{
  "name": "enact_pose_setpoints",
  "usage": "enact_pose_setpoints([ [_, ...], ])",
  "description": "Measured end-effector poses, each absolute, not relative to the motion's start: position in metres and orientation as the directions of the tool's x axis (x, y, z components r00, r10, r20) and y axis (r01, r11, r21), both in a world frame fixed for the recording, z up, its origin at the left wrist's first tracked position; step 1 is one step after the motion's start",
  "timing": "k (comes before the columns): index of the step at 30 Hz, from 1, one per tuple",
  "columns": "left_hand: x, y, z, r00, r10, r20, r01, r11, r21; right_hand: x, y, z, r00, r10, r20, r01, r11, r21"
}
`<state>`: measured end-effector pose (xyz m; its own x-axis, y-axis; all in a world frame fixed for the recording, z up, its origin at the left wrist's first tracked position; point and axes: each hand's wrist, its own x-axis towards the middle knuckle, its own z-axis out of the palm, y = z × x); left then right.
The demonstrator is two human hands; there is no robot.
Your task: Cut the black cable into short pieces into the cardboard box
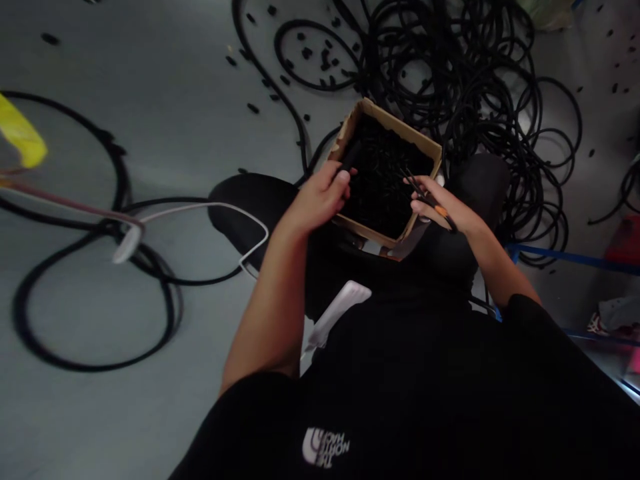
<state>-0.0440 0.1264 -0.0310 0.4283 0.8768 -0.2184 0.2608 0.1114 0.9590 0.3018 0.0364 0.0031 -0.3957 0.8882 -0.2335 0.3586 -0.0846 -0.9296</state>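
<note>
A cardboard box (370, 233) full of small black pieces sits between my legs. My left hand (323, 193) is at the box's left side, its fingers closed on a short black tube (351, 155) that slants over the box. Over the right side of the box, my right hand (440, 200) grips a dark tool with orange on its handle (441, 210), perhaps scissors or snips. Its thin tips point left above the black pieces.
Tangled black hose (450, 73) is heaped beyond the box, with small black pieces scattered on the floor. Loops of black hose (95, 367) and a pale cable (200, 205) lie at the left. A blue frame (575, 255) stands at the right. A white object (345, 300) rests near my lap.
</note>
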Motion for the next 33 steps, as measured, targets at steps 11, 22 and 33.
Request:
enact_pose_setpoints([
  [11,-0.007,0.102,-0.081,0.344,0.86,-0.376,0.122,0.356,0.927,0.24,0.066,-0.078,-0.409,0.853,-0.324,0.485,-0.098,-0.869],
  [22,0.008,0.099,-0.12,0.423,0.873,-0.243,0.206,0.168,0.964,0.238,0.074,-0.05,-0.369,0.833,-0.413,0.517,-0.186,-0.836],
  [33,0.012,0.095,-0.103,0.351,0.905,-0.239,0.251,0.155,0.956,0.228,0.072,-0.066,-0.27,0.864,-0.425,0.614,-0.186,-0.768],
])
